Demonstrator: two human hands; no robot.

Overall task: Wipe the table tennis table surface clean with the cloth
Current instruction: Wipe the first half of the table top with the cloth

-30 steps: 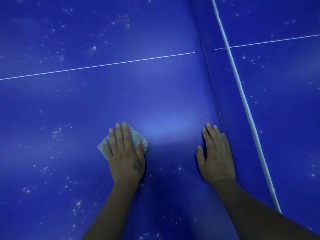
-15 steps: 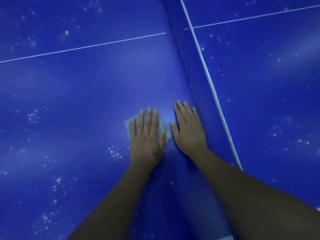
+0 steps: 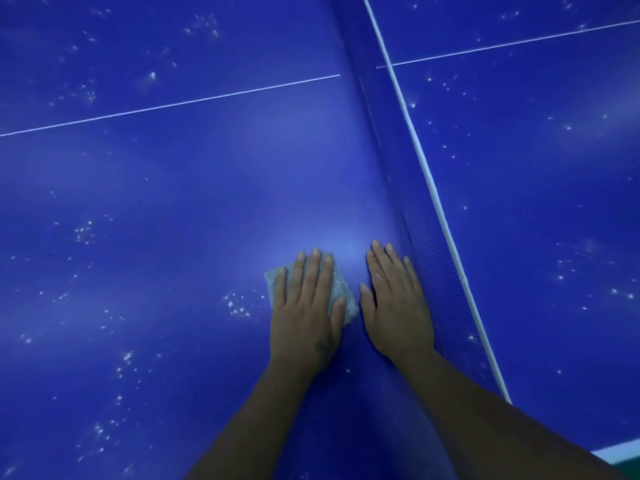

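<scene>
The blue table tennis table (image 3: 173,188) fills the view, dotted with white specks. My left hand (image 3: 306,306) lies flat with straight fingers on a small pale cloth (image 3: 341,294), pressing it onto the table; most of the cloth is hidden under the hand. My right hand (image 3: 394,303) rests flat on the bare surface just right of the cloth, its outer edge close to the foot of the net (image 3: 429,258).
The net with its white top band (image 3: 420,161) runs from the top centre down to the lower right. A thin white centre line (image 3: 166,106) crosses both halves. White specks (image 3: 239,304) lie just left of the cloth. The table's white edge (image 3: 620,453) shows at the lower right.
A second ago my left hand and the cloth were well left of my right hand; they slid right until nearly touching it. Since half a second ago the hands have barely shifted.
</scene>
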